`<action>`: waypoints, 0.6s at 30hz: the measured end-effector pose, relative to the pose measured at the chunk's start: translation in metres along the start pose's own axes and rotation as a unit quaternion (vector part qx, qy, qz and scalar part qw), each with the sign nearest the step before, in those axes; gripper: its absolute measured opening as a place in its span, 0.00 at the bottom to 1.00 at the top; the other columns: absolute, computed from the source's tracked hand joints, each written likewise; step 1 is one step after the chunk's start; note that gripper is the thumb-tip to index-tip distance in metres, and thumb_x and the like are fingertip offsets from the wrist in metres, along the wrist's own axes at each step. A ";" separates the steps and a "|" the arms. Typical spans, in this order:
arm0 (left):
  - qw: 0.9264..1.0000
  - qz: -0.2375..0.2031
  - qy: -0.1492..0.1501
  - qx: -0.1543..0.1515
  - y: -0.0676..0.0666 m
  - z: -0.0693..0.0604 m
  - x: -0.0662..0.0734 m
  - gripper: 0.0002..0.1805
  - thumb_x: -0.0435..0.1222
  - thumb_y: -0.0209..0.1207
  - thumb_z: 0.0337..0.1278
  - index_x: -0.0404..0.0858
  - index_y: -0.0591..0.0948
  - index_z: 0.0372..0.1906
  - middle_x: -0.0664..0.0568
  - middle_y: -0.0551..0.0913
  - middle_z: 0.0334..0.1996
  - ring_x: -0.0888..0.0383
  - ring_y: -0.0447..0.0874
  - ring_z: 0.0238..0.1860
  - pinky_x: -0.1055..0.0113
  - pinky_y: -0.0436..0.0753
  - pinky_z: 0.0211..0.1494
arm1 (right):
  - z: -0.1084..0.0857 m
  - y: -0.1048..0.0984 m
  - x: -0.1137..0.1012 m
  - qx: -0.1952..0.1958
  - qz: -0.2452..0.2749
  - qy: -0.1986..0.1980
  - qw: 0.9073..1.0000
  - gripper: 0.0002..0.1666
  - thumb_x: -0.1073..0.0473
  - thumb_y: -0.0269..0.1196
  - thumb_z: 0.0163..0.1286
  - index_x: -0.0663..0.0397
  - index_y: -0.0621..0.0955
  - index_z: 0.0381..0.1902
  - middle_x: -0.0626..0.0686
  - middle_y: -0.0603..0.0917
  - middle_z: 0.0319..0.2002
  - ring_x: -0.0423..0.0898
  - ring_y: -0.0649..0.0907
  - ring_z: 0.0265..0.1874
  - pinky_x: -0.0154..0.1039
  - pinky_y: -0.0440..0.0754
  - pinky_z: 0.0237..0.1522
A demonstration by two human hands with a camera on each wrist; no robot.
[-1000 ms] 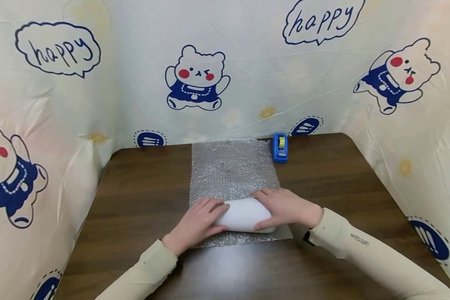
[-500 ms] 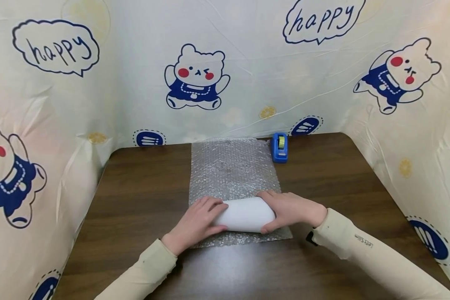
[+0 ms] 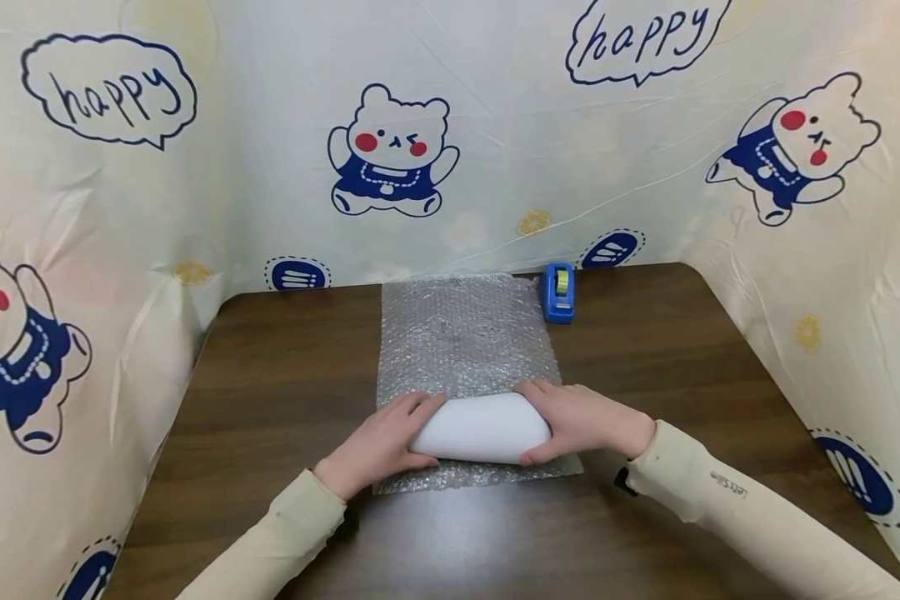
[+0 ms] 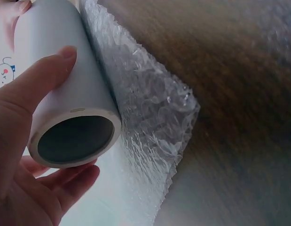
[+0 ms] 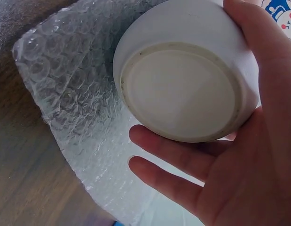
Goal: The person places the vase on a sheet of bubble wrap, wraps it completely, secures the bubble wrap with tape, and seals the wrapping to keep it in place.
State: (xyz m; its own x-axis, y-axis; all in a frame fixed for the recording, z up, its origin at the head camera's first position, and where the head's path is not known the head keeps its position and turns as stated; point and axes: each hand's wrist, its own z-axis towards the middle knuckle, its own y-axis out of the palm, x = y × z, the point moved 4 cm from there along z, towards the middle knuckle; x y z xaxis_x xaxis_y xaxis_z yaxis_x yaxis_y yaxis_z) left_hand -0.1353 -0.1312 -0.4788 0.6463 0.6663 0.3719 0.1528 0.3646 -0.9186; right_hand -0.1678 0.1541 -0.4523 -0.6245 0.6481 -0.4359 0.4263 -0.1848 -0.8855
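A smooth white vase (image 3: 483, 427) lies on its side across the near end of a sheet of bubble wrap (image 3: 465, 333). My left hand (image 3: 382, 442) holds its narrower end, thumb on the near side and fingers on the far side. The left wrist view shows the round, dark mouth of the vase (image 4: 75, 139) there. At the wider end my right hand (image 3: 588, 421) grips the vase between thumb and fingers. Its flat, unglazed-looking base (image 5: 182, 94) faces the right wrist camera, where two fingers (image 5: 169, 183) extend below it.
A blue tape dispenser (image 3: 558, 293) with a yellowish roll stands by the far right corner of the bubble wrap. Beneath everything is a dark brown wooden table (image 3: 285, 358). Printed fabric (image 3: 487, 125) with cartoon bears surrounds its back and sides.
My left hand has slid a little left along the vase, uncovering more of it. My right hand shifted slightly right earlier, towards the base end. The vase and bubble wrap stay nearly in place.
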 end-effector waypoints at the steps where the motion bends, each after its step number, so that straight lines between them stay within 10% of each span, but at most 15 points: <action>1: 1.000 -0.002 0.002 0.003 0.000 0.000 0.000 0.48 0.48 0.77 0.53 0.40 0.69 0.76 0.45 0.78 0.62 0.48 0.79 0.61 0.50 0.81 0.61 | 0.000 0.000 0.000 0.000 0.001 0.001 1.000 0.53 0.27 0.71 0.58 0.51 0.70 0.71 0.48 0.79 0.58 0.44 0.82 0.47 0.44 0.85 0.47; 18: 0.997 0.053 0.030 0.041 -0.006 0.003 -0.001 0.46 0.57 0.78 0.48 0.44 0.75 0.71 0.43 0.78 0.63 0.45 0.79 0.62 0.43 0.79 0.61 | 0.001 0.002 0.003 0.000 0.003 0.006 1.000 0.53 0.28 0.71 0.59 0.51 0.70 0.72 0.50 0.79 0.60 0.45 0.82 0.48 0.46 0.84 0.48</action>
State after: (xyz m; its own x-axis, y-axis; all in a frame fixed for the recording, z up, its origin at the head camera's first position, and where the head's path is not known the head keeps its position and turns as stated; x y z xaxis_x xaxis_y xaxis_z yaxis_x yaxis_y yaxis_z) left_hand -0.1390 -0.1320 -0.4735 0.7001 0.6638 0.2630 0.0214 0.3487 -0.9370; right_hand -0.1693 0.1554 -0.4558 -0.6140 0.6557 -0.4393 0.4305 -0.1882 -0.8827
